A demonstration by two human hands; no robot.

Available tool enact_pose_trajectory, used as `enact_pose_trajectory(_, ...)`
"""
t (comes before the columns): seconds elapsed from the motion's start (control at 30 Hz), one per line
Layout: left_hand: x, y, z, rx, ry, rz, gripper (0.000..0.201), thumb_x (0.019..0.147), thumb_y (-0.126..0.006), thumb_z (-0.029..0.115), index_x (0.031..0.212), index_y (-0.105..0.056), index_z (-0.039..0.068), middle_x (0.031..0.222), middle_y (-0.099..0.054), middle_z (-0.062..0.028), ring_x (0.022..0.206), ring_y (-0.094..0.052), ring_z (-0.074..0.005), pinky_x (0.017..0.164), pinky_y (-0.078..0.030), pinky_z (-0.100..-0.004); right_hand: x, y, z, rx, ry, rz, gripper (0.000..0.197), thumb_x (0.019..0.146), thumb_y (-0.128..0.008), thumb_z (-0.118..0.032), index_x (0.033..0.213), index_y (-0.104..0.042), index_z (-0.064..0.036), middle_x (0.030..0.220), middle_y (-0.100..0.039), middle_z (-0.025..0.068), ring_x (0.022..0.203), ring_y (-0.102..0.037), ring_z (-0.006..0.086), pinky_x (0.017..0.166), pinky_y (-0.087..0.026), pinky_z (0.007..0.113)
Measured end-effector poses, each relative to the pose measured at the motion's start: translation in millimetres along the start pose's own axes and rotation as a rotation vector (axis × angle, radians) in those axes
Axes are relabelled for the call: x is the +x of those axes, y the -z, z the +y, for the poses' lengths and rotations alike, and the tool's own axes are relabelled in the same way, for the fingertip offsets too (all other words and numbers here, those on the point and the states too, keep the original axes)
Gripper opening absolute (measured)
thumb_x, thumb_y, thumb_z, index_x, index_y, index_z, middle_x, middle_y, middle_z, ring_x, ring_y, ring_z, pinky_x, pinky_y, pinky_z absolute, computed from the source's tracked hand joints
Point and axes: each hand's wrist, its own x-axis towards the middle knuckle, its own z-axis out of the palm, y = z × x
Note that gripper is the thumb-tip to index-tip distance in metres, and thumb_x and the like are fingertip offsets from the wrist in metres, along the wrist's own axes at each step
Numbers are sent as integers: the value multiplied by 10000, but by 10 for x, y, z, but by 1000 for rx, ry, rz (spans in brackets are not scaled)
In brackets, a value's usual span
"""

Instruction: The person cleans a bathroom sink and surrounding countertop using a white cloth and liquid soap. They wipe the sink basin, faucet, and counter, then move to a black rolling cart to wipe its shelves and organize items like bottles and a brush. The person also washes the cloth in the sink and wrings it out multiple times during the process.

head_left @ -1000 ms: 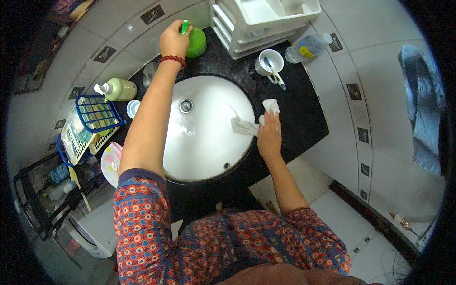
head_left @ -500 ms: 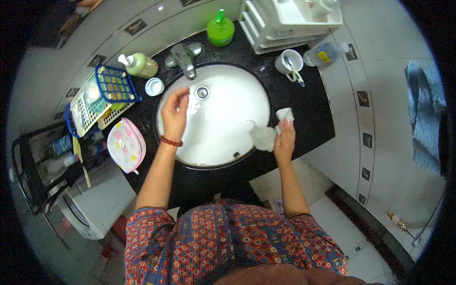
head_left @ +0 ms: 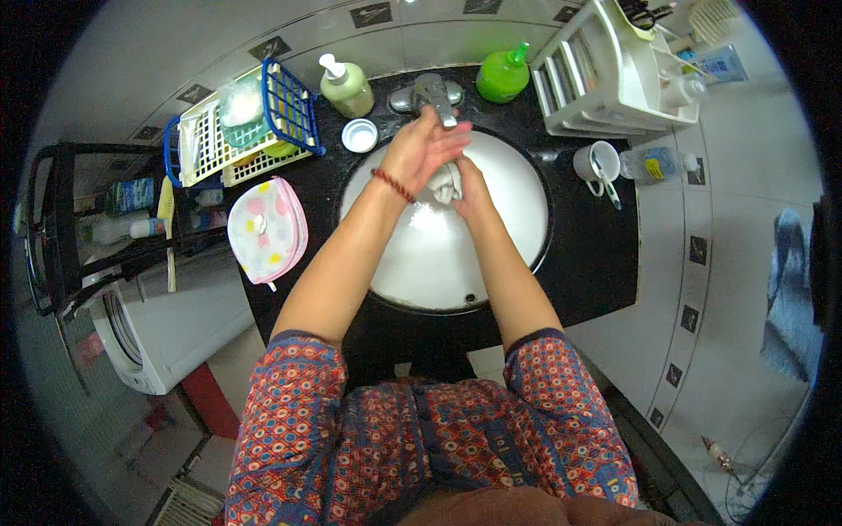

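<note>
Over the white basin (head_left: pixel 504 232), both hands are close together below the metal faucet (head_left: pixel 431 92). My left hand (head_left: pixel 421 151), with a red-brown beaded bracelet (head_left: pixel 392 186) at its wrist, has its fingers stretched out beside the spout and holds nothing. Whether it touches the faucet I cannot tell. My right hand (head_left: pixel 474 195) is closed on a crumpled white cloth (head_left: pixel 445 184), just under the left hand; part of the cloth is hidden behind the hands.
Around the basin, the black counter (head_left: pixel 596 254) holds a pump bottle (head_left: pixel 347 88), a green bottle (head_left: pixel 503 75), a small white jar (head_left: pixel 360 135), a dotted pouch (head_left: pixel 266 230) and a blue-and-white basket (head_left: pixel 294 110). At right stand a white rack (head_left: pixel 601 70), a mug (head_left: pixel 588 162) and a clear bottle (head_left: pixel 647 165).
My right hand has carried the cloth from the counter right of the basin to below the faucet. My left hand has moved up to the spout. The whole view has shifted too.
</note>
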Motion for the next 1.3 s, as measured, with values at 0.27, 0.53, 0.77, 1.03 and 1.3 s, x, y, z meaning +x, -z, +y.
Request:
enact_pose_trajectory(0.27,118,-120,344,-589,80,-130,273,951,-360,34,1144,-359,-159,1232,-430,-340,1135,-511,-383,971,-476,-436,776,-146,230,-130,-12,-5,282,914,-463,-98,1180,-452,-7,1027,-590,123,855,-614,247,635,-530,395)
enact_pose_trajectory(0.53,-61,759,-403,216,-36,371,326,944,-503,245,1149,-529,-8,1205,-548,-177,1211,-465,-286,956,-444,-432,902,62,235,-454,7,-34,541,760,-672,-75,1234,-430,27,1088,-574,172,933,-581,277,745,-492,426)
enact_pose_trajectory(0.77,477,750,-824,-283,265,510,424,883,-546,399,1174,-531,91,1133,-557,-102,1071,-484,-231,855,-395,-461,314,-48,135,-924,232,231,558,706,-745,-207,1160,-524,30,1018,-622,196,935,-602,274,771,-485,360)
enact_pose_trajectory(1.03,729,1040,-1080,22,-117,385,292,814,-565,64,1102,-571,20,1033,-593,-97,962,-555,-215,855,-441,-337,318,-65,20,-569,194,143,350,744,-642,-35,1069,-516,-8,930,-607,105,829,-602,188,741,-481,289)
enact_pose_trajectory(1.3,714,1796,-1316,809,-159,515,454,777,-551,8,1231,-524,15,1222,-540,-228,1129,-522,-351,964,-400,-368,493,-181,80,-539,189,-2,309,724,-631,60,1012,-537,1,939,-610,104,832,-603,183,733,-495,303)
